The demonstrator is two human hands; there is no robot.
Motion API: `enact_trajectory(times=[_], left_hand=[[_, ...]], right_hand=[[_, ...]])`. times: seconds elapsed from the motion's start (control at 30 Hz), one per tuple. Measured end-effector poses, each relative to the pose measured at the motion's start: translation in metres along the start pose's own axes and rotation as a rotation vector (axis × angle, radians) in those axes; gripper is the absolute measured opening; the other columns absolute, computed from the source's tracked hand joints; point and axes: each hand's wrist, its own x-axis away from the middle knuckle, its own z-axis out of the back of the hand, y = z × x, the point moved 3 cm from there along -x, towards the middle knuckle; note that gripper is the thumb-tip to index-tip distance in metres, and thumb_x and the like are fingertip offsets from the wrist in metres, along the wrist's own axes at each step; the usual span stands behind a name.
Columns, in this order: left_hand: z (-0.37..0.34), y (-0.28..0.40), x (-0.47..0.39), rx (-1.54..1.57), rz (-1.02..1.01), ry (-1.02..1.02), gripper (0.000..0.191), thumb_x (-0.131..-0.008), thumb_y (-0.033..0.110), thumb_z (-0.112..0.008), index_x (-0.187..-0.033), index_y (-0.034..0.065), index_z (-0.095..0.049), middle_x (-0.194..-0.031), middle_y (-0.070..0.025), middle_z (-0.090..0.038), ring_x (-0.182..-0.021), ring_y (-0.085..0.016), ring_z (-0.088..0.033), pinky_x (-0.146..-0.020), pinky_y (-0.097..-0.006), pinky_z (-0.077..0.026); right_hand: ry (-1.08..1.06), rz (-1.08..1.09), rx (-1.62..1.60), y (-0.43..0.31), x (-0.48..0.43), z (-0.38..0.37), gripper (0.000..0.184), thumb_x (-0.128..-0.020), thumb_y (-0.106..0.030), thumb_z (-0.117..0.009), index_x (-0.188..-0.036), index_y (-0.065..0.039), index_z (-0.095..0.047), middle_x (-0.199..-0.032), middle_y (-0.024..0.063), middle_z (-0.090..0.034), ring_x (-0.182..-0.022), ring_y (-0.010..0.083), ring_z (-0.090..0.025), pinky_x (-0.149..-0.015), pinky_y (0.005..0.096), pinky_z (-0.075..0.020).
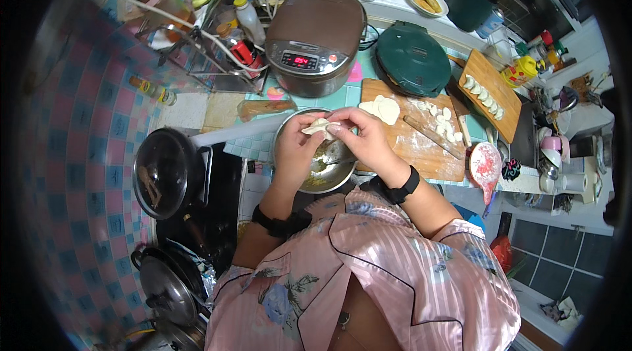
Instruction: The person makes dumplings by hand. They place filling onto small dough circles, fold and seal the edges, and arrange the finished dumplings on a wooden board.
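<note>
Between the fingers of both hands is a dumpling (321, 128), its dough edge partly folded over. My left hand (295, 146) pinches its left side and my right hand (363, 136) its right side. Below them sits a steel mixing bowl (340, 180) with some greenish-yellow filling (320, 166) and a utensil handle in it. To the right lies a wooden cutting board (419, 158), dusted with flour. Flat dough wrappers (385, 110) are stacked at its left, small dough pieces (443, 124) are scattered at its right, and a rolling pin (432, 136) lies across it.
Behind the bowl stands a brown rice cooker (313, 30) with a lit display, beside a green electric griddle (414, 59). A tilted wooden board (489, 94) holds a row of dumplings (484, 96). A flour-covered scoop (486, 166) sits right; a lidded black pan (165, 173) stands left.
</note>
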Motion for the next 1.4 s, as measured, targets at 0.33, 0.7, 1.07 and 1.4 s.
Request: enact_trajectory(times=[0.33, 0.7, 1.07, 1.4], left_hand=[[-0.059, -0.009, -0.022, -0.088, 0.227, -0.117, 0.038, -0.087, -0.01, -0.061, -0.122, 0.001, -0.049, -0.111, -0.0074, -0.061, -0.107, -0.014, -0.06, -0.092, -0.0274, -0.05], [-0.109, -0.011, -0.039, -0.167, 0.259, -0.278, 0.062, -0.088, -0.01, -0.06, -0.142, 0.0042, -0.032, -0.109, -0.0119, -0.065, -0.1, -0.014, -0.062, -0.089, -0.0281, -0.05], [-0.118, -0.013, -0.041, -0.298, 0.263, -0.351, 0.072, -0.088, 0.0, -0.065, -0.149, 0.0032, -0.025, -0.093, -0.0055, -0.068, -0.081, -0.007, -0.058, -0.073, -0.0231, -0.047], [-0.118, -0.004, -0.035, -0.453, 0.256, -0.394, 0.081, -0.086, -0.003, -0.063, -0.153, 0.0031, -0.019, -0.085, -0.0056, -0.065, -0.078, -0.008, -0.058, -0.072, -0.0255, -0.049]], right_hand=[[0.154, 0.453, 0.502, -0.019, 0.007, 0.062, 0.013, -0.081, -0.004, -0.068, -0.093, -0.004, -0.063, -0.084, 0.0121, -0.06, -0.079, 0.0338, -0.059, -0.07, 0.0425, -0.0484], [0.181, 0.49, 0.689, -0.016, 0.022, 0.108, 0.014, -0.081, -0.008, -0.068, -0.094, -0.006, -0.064, -0.08, 0.0101, -0.061, -0.075, 0.0294, -0.061, -0.066, 0.0406, -0.0485], [0.145, 0.549, 0.811, -0.013, 0.024, 0.12, 0.015, -0.081, -0.01, -0.068, -0.095, -0.007, -0.064, -0.073, 0.0086, -0.061, -0.069, 0.026, -0.063, -0.06, 0.0379, -0.0494], [-0.029, 0.517, 0.86, -0.025, 0.017, 0.12, 0.014, -0.08, -0.017, -0.068, -0.091, -0.009, -0.065, -0.077, 0.0065, -0.062, -0.074, 0.0253, -0.063, -0.062, 0.0375, -0.0493]])
